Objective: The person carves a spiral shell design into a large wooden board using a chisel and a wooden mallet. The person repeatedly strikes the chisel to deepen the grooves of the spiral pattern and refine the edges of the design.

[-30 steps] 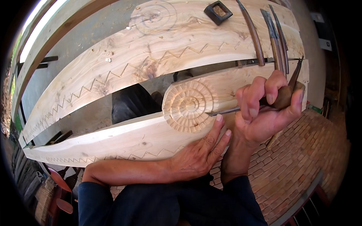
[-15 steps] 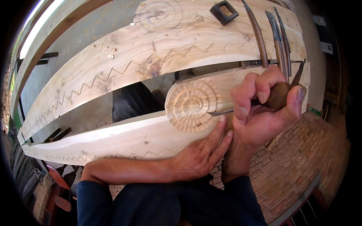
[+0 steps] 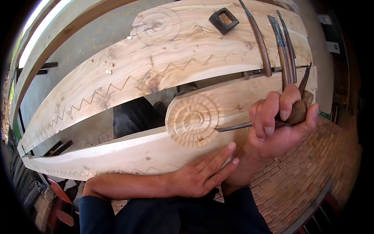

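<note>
My right hand [image 3: 281, 121] is curled around the bulbous wooden handle of a carving tool [image 3: 295, 112]; its thin metal shaft [image 3: 235, 127] reaches left to the lower right rim of a carved spiral medallion [image 3: 191, 120] on the near pale board [image 3: 113, 156]. My left hand [image 3: 206, 173] lies on that board below the medallion, fingers stretched out and slightly parted, holding nothing, fingertips short of the shaft. Behind, the far board [image 3: 117, 66] carries a zigzag groove and a pencilled circle. The exact meeting of tool tip and wood is too small to tell.
A black square box [image 3: 224, 21] and several long carving tools [image 3: 265, 58] rest on the far board. Dark fabric [image 3: 132, 117] shows through the gap between boards. Curved timber beams [image 3: 46, 43] stand at upper left; brick paving [image 3: 304, 171] is at lower right.
My left fingertips have drawn down and away from the tool's shaft, which they were beside. My right hand still grips the handle. The boards appear slightly lower in the view.
</note>
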### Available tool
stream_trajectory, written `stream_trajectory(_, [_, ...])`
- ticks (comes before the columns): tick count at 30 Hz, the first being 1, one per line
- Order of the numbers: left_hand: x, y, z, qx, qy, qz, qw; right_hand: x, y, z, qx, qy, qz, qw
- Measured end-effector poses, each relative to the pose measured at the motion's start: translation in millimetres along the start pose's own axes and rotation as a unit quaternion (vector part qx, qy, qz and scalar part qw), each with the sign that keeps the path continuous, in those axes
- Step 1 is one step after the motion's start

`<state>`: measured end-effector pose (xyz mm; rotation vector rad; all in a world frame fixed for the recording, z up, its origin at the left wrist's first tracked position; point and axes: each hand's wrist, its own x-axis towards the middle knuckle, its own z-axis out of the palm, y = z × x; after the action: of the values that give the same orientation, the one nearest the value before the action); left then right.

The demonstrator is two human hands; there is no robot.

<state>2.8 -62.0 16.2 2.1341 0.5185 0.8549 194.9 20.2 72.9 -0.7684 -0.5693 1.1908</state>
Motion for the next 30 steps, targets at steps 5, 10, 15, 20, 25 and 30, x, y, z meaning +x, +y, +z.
stream_trajectory(5, [3.9,0.2,6.1,-0.029,0.0,-0.084,0.996,-2.4,4.1,1.3,0.021,0.007,0.007,1.0])
stream_trajectory(10, [3.7,0.2,7.0,-0.024,-0.019,-0.094,0.995,-0.6,5.0,-1.4,0.018,-0.015,0.015,1.0])
stream_trajectory(15, [1.1,-0.6,10.8,-0.033,-0.021,-0.093,0.995,-1.7,6.0,0.1,0.019,-0.001,0.01,1.0])
stream_trajectory(20, [1.2,-0.6,9.6,-0.031,-0.026,-0.092,0.995,-2.2,7.4,-5.0,-0.025,-0.021,0.002,0.999])
stream_trajectory(25, [1.3,-1.1,10.7,-0.011,-0.024,-0.082,0.996,-6.2,7.7,-3.9,-0.038,-0.006,-0.013,0.999])
stream_trajectory(30, [0.3,-1.8,10.5,0.01,-0.041,-0.07,0.997,-13.9,8.5,3.1,-0.082,0.005,-0.039,0.996])
